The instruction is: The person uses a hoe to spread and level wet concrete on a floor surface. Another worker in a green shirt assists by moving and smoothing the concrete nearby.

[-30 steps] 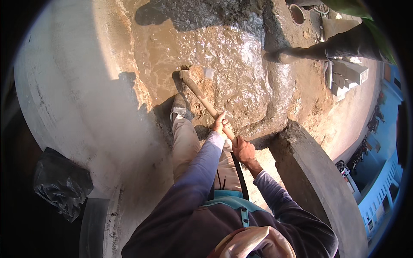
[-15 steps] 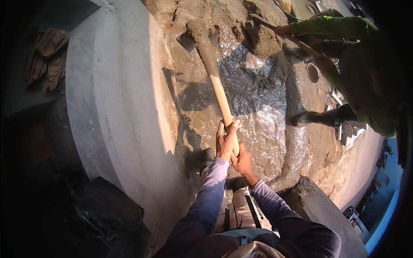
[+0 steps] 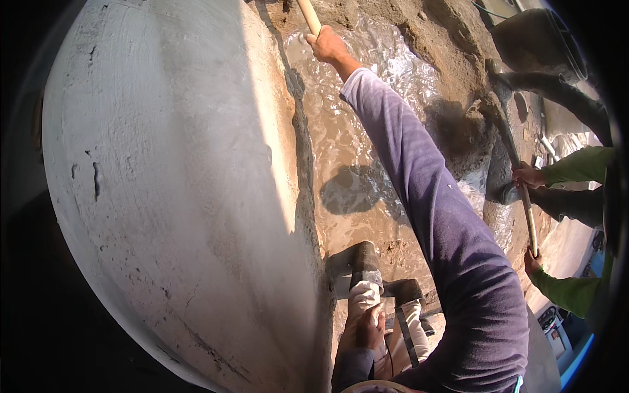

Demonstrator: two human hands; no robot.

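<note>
My right arm, in a purple sleeve, stretches out to the top of the view. There my right hand (image 3: 331, 47) is closed around the pale wooden handle of a hoe (image 3: 309, 16). The hoe's head lies beyond the upper edge, out of sight. My left hand (image 3: 371, 333) rests on my light trouser leg, just above the knee, holding nothing; its fingers lie against the cloth. Beneath the outstretched arm is a trench of shallow muddy water (image 3: 357, 124). My dark boots (image 3: 365, 259) stand at its near end.
A pale concrete wall (image 3: 177, 164) curves along the left. On the right, a co-worker in green sleeves grips a long-handled tool (image 3: 522, 190) with a mud-covered head. A black bucket (image 3: 534, 42) stands at the upper right. Wet soil (image 3: 452, 39) banks the trench's right side.
My left hand has let go of the hoe and come down to my leg. My right hand has carried the hoe forward and up. The co-worker's tool has swung nearer.
</note>
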